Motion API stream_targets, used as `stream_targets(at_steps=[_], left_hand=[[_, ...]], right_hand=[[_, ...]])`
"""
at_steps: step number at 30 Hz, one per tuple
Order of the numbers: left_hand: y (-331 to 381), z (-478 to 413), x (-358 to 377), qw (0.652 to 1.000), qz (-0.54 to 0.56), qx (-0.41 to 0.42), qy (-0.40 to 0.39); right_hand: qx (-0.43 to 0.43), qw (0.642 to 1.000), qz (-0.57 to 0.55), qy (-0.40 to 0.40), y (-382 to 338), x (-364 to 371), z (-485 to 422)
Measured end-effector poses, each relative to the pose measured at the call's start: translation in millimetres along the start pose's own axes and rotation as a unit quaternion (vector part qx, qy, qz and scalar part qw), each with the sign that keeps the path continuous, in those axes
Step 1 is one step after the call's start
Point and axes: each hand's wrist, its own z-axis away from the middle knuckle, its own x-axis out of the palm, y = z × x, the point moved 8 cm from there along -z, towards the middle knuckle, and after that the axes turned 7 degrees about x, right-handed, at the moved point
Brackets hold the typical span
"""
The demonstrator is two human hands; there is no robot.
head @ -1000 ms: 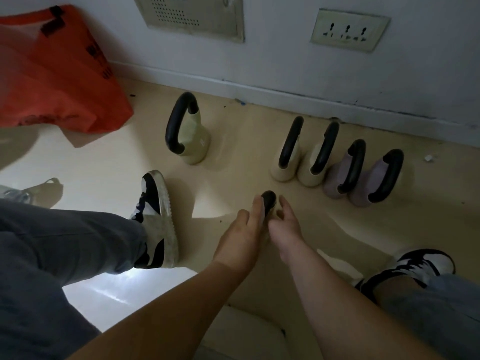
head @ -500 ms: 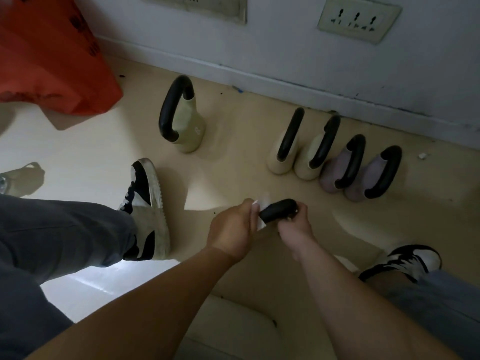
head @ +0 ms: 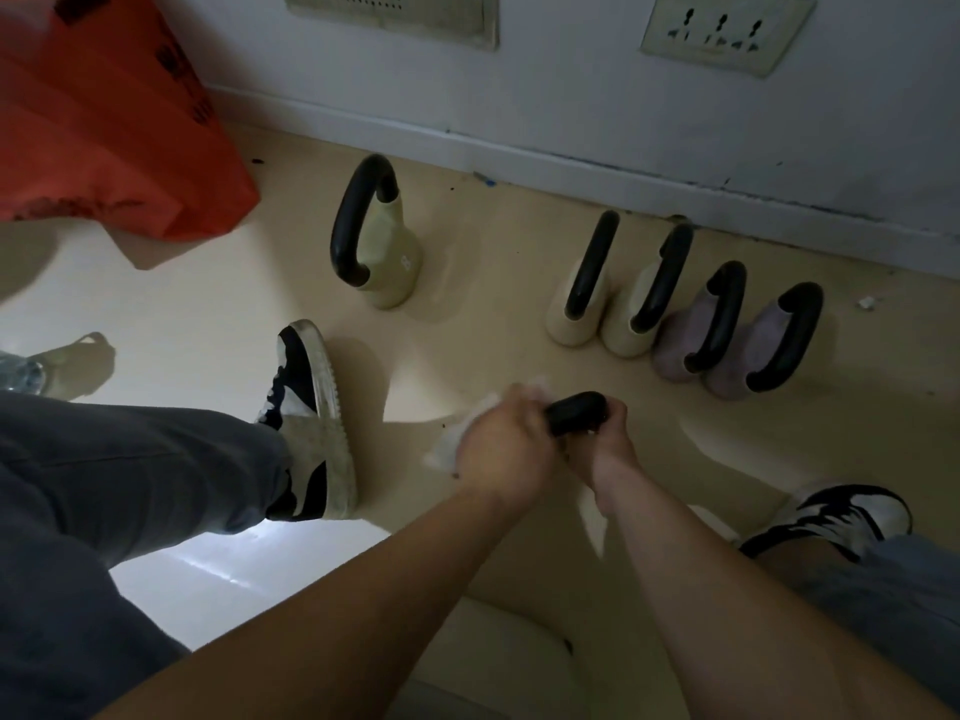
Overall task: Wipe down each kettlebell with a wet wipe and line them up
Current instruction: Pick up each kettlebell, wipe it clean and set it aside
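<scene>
Person seated or crouched over a pale floor [head: 488, 252], both forearms extended forward between the knees. The left hand [head: 501, 444] is closed around a bunched white wet wipe [head: 445, 452], with folds of the wipe showing below the fist and above the knuckles, and it bears against the left end of a black handle. The right hand [head: 609, 440] grips the right end of that handle, fingers curled round it. The handle belongs to the held kettlebell [head: 574, 412], located low in front of the person, between the two shoes; its body is hidden beneath the hands, and its colour cannot be determined. Against the skirting, four kettlebells stand upright in a row, black handles uppermost: left cream kettlebell [head: 569, 324], right cream kettlebell [head: 626, 332], left mauve kettlebell [head: 678, 348] and right mauve kettlebell [head: 735, 366]. They stand close side by side; whether they touch cannot be confirmed. A large kettlebell [head: 397, 267], pale olive with a black handle, stands upright well apart to the left of the row. An orange bag [head: 104, 116] lies at upper left. The left shoe [head: 311, 423] rests near the wipe, and the right shoe [head: 841, 517] is at lower right. A wall socket [head: 722, 36] is mounted above the row.
</scene>
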Motion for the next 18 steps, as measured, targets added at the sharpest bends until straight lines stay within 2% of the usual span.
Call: stream_targets(at_steps=[2, 3, 6, 8, 10, 12, 13, 15, 16, 18], left_hand=[[38.1, 0.9, 16.4, 0.975, -0.167, 0.141, -0.042], [43.4, -0.6, 20.3, 0.964, -0.199, 0.17, -0.045], [18.1, 2.5, 3.4, 0.967, -0.176, 0.181, -0.041], [-23.1, 15.5, -14.5, 0.991, -0.063, 0.112, -0.041], [-53.3, 28.7, -22.4, 0.997, 0.064, -0.016, -0.026], [-48.9, 26.4, -14.4, 0.99, 0.093, -0.103, -0.022], [-36.2, 19.7, -10.5, 0.994, 0.042, -0.099, -0.02], [6.8, 11.2, 1.0, 0.995, -0.093, 0.011, -0.019], [25.4, 11.2, 8.4, 0.988, -0.131, 0.074, -0.023], [35.8, 11.6, 17.0, 0.976, -0.161, 0.143, -0.041]], right_hand=[[-0.018, 1.0, 0.002, -0.001, -2.2, -0.6, -0.6], [-0.016, 1.0, -0.011, -0.004, -1.7, -0.3, -0.4], [0.005, 1.0, -0.026, -0.014, 0.3, 1.2, 2.9], [0.01, 1.0, 0.005, -0.005, 2.1, 0.2, 5.4], [0.004, 1.0, 0.007, -0.001, -0.1, 0.3, 7.4], [0.006, 1.0, -0.004, -0.004, -3.6, 2.3, 6.7], [0.006, 1.0, -0.015, -0.006, -6.0, 3.1, 7.8], [-0.008, 1.0, -0.011, -0.004, -7.8, 2.0, 7.2], [-0.017, 1.0, -0.011, -0.002, -9.5, 0.0, 7.4], [-0.007, 0.999, -0.037, -0.01, -8.3, -1.7, 9.3]])
